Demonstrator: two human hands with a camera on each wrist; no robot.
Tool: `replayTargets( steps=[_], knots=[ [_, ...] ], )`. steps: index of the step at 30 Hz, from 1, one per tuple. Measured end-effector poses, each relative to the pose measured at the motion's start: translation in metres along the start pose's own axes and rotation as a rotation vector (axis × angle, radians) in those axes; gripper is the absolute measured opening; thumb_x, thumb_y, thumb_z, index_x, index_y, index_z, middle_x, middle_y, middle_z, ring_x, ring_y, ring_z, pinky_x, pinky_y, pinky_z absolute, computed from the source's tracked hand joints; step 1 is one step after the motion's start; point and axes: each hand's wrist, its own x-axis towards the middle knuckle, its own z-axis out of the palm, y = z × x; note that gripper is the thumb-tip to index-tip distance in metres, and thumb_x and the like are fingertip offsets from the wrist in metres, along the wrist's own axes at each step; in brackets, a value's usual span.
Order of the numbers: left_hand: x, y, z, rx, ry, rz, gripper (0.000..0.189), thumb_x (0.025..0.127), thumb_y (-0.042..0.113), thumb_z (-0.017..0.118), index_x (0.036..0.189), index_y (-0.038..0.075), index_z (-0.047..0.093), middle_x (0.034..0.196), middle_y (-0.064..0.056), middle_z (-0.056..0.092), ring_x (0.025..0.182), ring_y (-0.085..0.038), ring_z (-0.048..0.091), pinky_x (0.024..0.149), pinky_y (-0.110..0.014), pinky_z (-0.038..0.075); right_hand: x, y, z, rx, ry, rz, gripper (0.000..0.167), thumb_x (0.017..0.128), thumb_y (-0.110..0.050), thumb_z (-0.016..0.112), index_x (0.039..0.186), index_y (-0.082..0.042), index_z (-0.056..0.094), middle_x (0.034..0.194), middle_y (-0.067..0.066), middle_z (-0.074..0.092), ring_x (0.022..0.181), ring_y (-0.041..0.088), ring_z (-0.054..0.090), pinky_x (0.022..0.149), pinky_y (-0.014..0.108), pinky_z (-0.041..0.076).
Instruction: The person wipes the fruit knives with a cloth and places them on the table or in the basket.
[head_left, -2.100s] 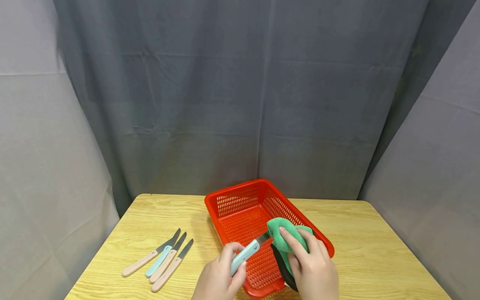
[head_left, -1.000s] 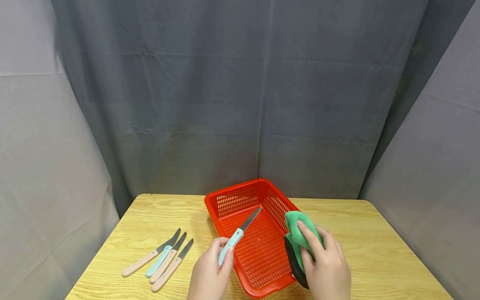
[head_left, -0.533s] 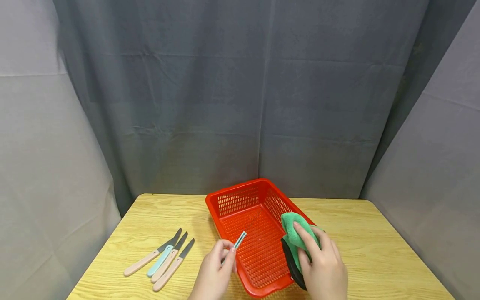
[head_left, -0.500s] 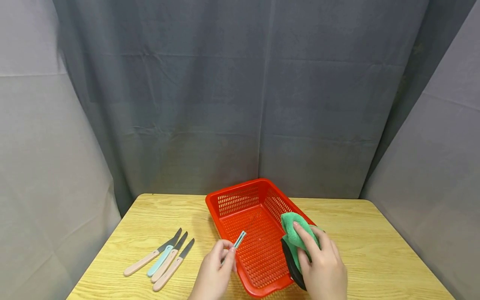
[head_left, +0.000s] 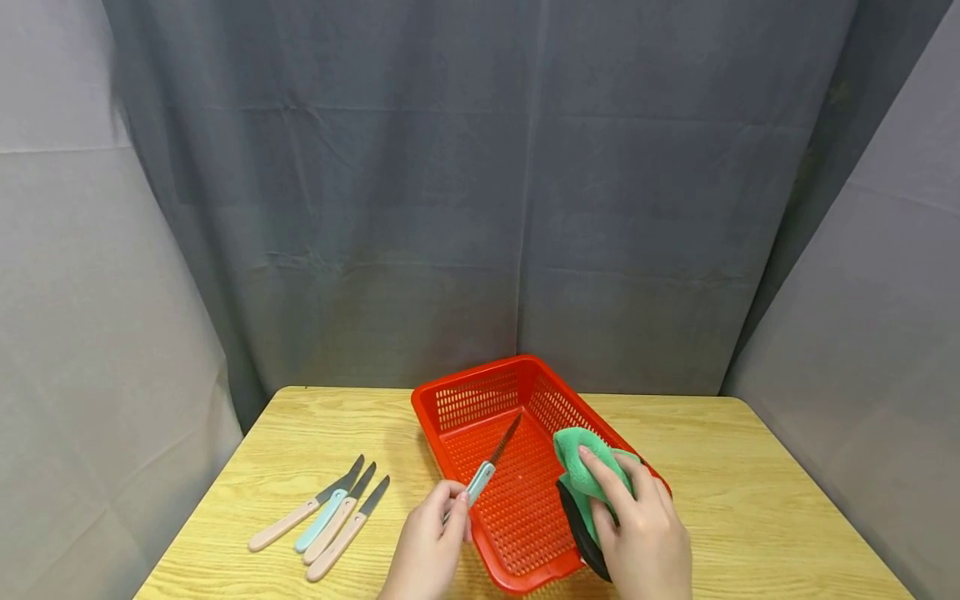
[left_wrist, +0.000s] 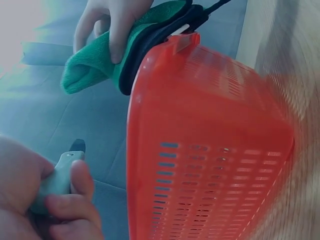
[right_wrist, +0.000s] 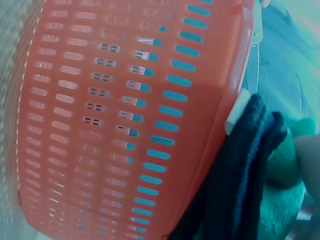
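Note:
My left hand (head_left: 426, 537) grips a small knife by its pale blue handle (head_left: 480, 481). The dark blade (head_left: 507, 439) points up and away over the red plastic basket (head_left: 525, 521), seen nearly edge-on. My right hand (head_left: 643, 533) holds a folded green cloth (head_left: 579, 450) with a black border, above the basket's right rim and apart from the blade. In the left wrist view, fingers and thumb curl round the knife handle (left_wrist: 59, 175). The right wrist view shows the cloth's black border (right_wrist: 235, 175) beside the basket wall (right_wrist: 210, 100); most of that hand is out of frame.
Several more knives lie fanned on the wooden table (head_left: 750, 500) left of the basket: pink-handled ones (head_left: 285, 523) and a pale blue one (head_left: 321, 529), blades pointing away. A grey curtain (head_left: 420, 208) hangs behind, with pale cloth walls at both sides.
The cloth, earlier round the blade, came off to the right, then shifted slightly back left. The left hand drew back slightly and turned the knife; its blade tipped down, then up again.

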Motion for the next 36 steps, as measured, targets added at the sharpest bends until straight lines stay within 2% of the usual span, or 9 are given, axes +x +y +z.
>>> replayTargets(
  steps=[3, 4, 8, 12, 16, 22, 28, 36],
  knots=[
    [0.000, 0.000, 0.001, 0.015, 0.017, 0.014, 0.022, 0.109, 0.027, 0.050, 0.101, 0.013, 0.064, 0.066, 0.003, 0.057, 0.051, -0.002, 0.040, 0.050, -0.022, 0.038, 0.000, 0.000, 0.000, 0.033, -0.026, -0.067, 0.075, 0.065, 0.003, 0.086, 0.131, -0.030, 0.071, 0.116, 0.013, 0.069, 0.094, 0.035, 0.067, 0.060, 0.050, 0.058],
    [0.001, -0.001, 0.002, 0.021, 0.024, 0.022, 0.022, 0.109, 0.026, 0.049, 0.099, 0.013, 0.064, 0.066, 0.004, 0.056, 0.052, -0.002, 0.040, 0.051, -0.022, 0.039, 0.000, -0.001, -0.001, 0.046, -0.040, -0.088, 0.070, 0.070, 0.001, 0.083, 0.132, -0.030, 0.071, 0.116, 0.013, 0.068, 0.096, 0.035, 0.067, 0.062, 0.049, 0.058],
    [0.001, -0.002, 0.004, 0.039, 0.029, 0.067, 0.024, 0.109, 0.022, 0.049, 0.093, 0.013, 0.064, 0.065, 0.008, 0.050, 0.053, 0.000, 0.041, 0.051, -0.021, 0.039, 0.000, -0.004, 0.000, 0.083, -0.057, -0.163, 0.061, 0.076, -0.003, 0.075, 0.132, -0.029, 0.071, 0.117, 0.013, 0.069, 0.096, 0.032, 0.068, 0.068, 0.047, 0.060],
    [0.001, -0.003, 0.006, 0.051, 0.012, 0.091, 0.024, 0.109, 0.021, 0.049, 0.091, 0.013, 0.063, 0.066, 0.009, 0.047, 0.054, 0.001, 0.039, 0.051, -0.019, 0.039, -0.001, -0.006, 0.002, 0.089, -0.081, -0.185, 0.042, 0.095, -0.018, 0.057, 0.132, -0.031, 0.071, 0.119, 0.012, 0.069, 0.095, 0.030, 0.068, 0.066, 0.045, 0.060],
    [0.000, -0.002, 0.006, 0.024, -0.012, 0.058, 0.020, 0.108, 0.023, 0.052, 0.094, 0.013, 0.063, 0.067, 0.009, 0.046, 0.055, 0.000, 0.039, 0.053, -0.020, 0.038, -0.002, -0.007, 0.004, 0.080, -0.081, -0.194, 0.043, 0.104, -0.030, 0.038, 0.132, -0.033, 0.071, 0.118, 0.011, 0.069, 0.093, 0.028, 0.068, 0.063, 0.043, 0.060],
    [-0.001, -0.001, 0.006, -0.007, -0.021, 0.040, 0.012, 0.104, 0.024, 0.059, 0.097, 0.015, 0.065, 0.067, 0.009, 0.049, 0.055, -0.001, 0.041, 0.054, -0.021, 0.039, -0.002, -0.011, 0.006, 0.064, -0.052, -0.212, 0.043, 0.109, -0.034, 0.034, 0.130, -0.033, 0.072, 0.114, 0.011, 0.070, 0.091, 0.028, 0.069, 0.063, 0.044, 0.060],
    [-0.002, -0.001, 0.007, -0.008, -0.023, 0.091, 0.007, 0.101, 0.019, 0.062, 0.097, 0.015, 0.067, 0.066, 0.010, 0.050, 0.053, 0.001, 0.041, 0.051, -0.019, 0.040, -0.002, -0.016, 0.007, 0.075, -0.043, -0.256, 0.040, 0.111, -0.041, 0.037, 0.131, -0.033, 0.071, 0.116, 0.011, 0.071, 0.093, 0.027, 0.069, 0.069, 0.045, 0.060],
    [-0.003, 0.000, 0.008, -0.011, -0.035, 0.142, 0.007, 0.100, 0.019, 0.064, 0.099, 0.014, 0.069, 0.066, 0.010, 0.050, 0.053, 0.002, 0.040, 0.049, -0.019, 0.039, -0.004, -0.018, 0.006, 0.078, -0.083, -0.225, 0.042, 0.111, -0.043, 0.035, 0.132, -0.036, 0.070, 0.118, 0.010, 0.070, 0.095, 0.027, 0.068, 0.070, 0.047, 0.060]
  ],
)
